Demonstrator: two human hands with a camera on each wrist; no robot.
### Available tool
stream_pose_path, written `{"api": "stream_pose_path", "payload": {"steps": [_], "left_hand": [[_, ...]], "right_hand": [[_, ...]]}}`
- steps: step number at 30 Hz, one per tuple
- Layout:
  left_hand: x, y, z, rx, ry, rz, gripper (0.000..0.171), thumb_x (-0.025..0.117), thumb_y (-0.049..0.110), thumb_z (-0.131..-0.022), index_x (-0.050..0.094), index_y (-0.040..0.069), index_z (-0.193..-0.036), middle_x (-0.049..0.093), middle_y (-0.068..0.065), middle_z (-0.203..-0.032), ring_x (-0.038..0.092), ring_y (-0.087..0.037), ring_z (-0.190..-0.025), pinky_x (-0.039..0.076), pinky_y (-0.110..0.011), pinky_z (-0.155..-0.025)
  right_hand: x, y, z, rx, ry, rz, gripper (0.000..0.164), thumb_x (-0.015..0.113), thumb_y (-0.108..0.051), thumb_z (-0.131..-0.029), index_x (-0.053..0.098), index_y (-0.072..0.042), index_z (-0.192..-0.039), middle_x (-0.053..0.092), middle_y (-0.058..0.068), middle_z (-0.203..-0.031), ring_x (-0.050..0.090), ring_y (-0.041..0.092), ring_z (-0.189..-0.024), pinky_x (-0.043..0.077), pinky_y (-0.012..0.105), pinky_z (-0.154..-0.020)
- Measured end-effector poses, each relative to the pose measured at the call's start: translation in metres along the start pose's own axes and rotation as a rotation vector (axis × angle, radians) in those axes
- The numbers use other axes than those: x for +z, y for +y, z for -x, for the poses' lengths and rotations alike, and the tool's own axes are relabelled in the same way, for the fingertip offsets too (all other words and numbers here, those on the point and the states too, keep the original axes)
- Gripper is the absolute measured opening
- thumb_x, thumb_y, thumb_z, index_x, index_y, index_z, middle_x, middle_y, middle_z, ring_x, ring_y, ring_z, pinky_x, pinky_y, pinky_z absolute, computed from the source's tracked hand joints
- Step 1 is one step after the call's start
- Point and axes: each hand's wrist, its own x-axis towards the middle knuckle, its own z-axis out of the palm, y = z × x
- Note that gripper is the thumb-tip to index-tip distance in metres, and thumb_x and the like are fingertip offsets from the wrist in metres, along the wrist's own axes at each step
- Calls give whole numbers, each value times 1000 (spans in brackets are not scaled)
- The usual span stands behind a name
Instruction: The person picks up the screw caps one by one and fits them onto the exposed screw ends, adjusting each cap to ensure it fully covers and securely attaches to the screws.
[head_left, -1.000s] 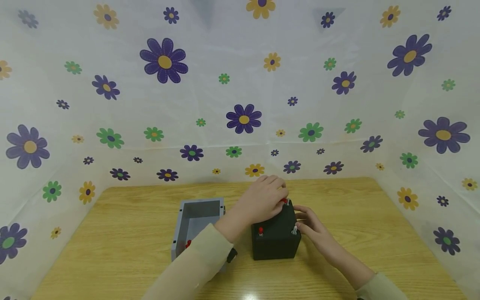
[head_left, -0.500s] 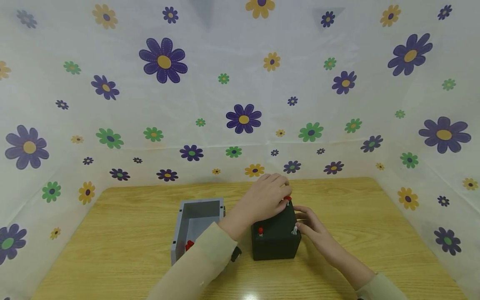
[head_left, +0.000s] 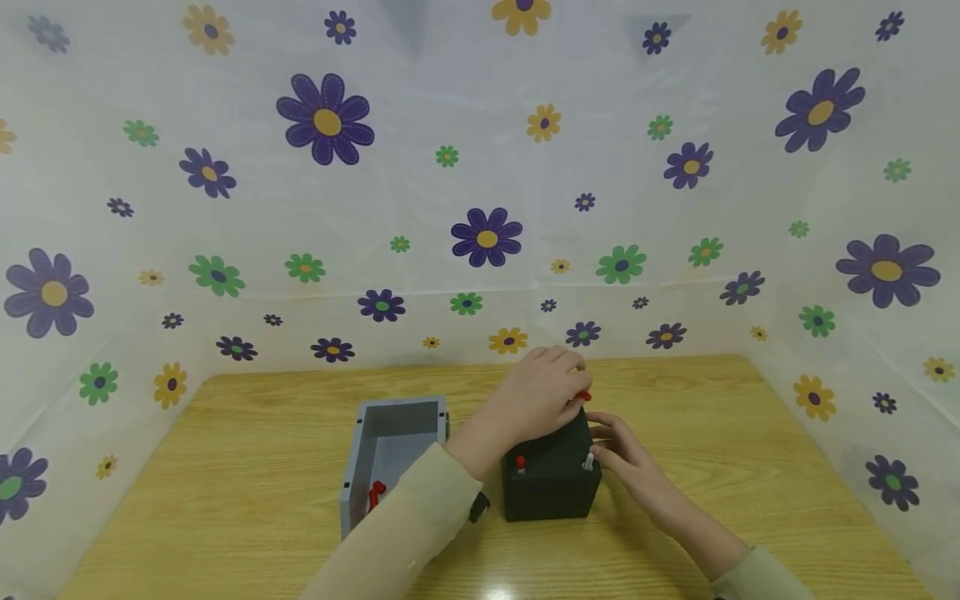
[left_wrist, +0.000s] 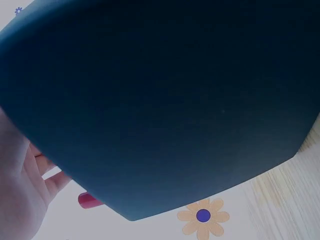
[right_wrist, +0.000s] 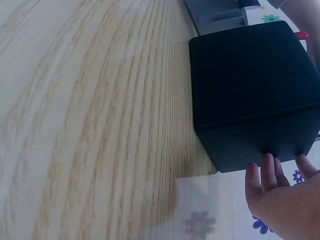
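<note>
A black box [head_left: 551, 483] stands on the table, with toggle switches on its top. A red-capped switch [head_left: 521, 462] sits at the near left corner and a bare pale switch [head_left: 589, 461] at the near right. My left hand [head_left: 536, 396] reaches over the top and pinches a red cap [head_left: 583, 397] at the far right corner; the stem under it is hidden. In the left wrist view, another red cap [left_wrist: 90, 200] juts past the box's top edge. My right hand [head_left: 637, 471] rests its extended fingertips on the box's right side, as the right wrist view also shows.
An open grey plastic box [head_left: 401, 417] stands left of the black one, partly covered by my left sleeve [head_left: 416, 517]. Red pieces [head_left: 377, 493] lie inside it. The wooden table [head_left: 247, 467] ends at a flower-printed curtain [head_left: 420, 200] on the back and sides.
My left hand has shifted slightly right. The red cap at its fingertips has moved right too, and the pale stem below it no longer shows. My right hand stays still.
</note>
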Motion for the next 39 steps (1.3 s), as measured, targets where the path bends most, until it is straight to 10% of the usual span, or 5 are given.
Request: {"api": "stream_pose_path", "payload": {"steps": [39], "left_hand": [[6, 0, -1, -28, -5, 30, 19, 70, 32, -103, 76, 20, -116, 70, 1, -128, 63, -18, -124, 53, -35, -111]], "right_hand": [[-1, 2, 0, -3, -12, -14, 52, 45, -19, -113, 31, -2, -160, 42, 30, -155, 48, 36, -138, 50, 23, -103]]}}
